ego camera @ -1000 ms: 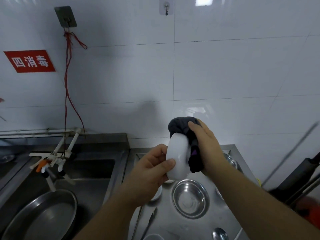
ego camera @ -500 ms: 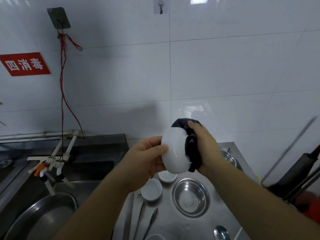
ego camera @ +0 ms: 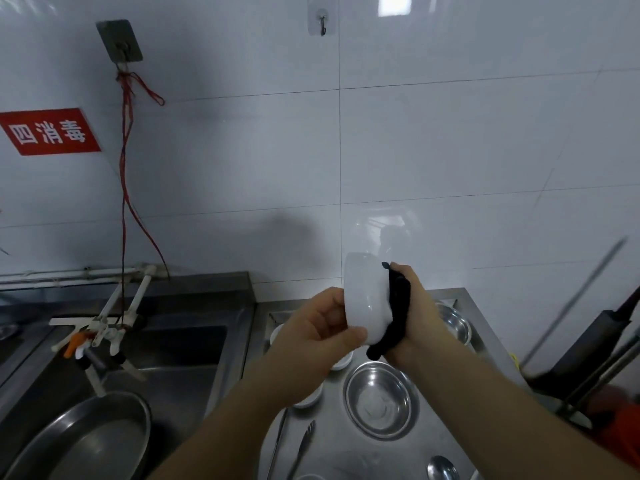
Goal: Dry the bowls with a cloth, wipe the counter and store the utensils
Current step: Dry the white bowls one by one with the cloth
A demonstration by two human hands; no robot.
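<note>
Two hands: both work on one white bowl (ego camera: 366, 303), raised above the table (ego camera: 446, 441) in front of the tiled wall.
Left hand (ego camera: 317, 336): I clamp the bowl's curved outside, thumb low on its wall, fingers behind.
Right hand (ego camera: 414, 317): closed on the dark cloth (ego camera: 398, 311), pressing it to the bowl's open side.
Handling: glazed and rigid, probably light; likely slick if wet and breakable if dropped on steel, so I judge the rim and wall safest to pinch.
Cloth: soft, bunched, one end dangling below my palm.
Bowl's direction: tipped on its side, mouth facing right into the cloth, base towards my left palm; its axis runs roughly left to right.
Below: steel bowl (ego camera: 379, 400), small white dishes (ego camera: 308, 398), tongs (ego camera: 301, 448) and spoon (ego camera: 441, 467) wait on the table.
</note>
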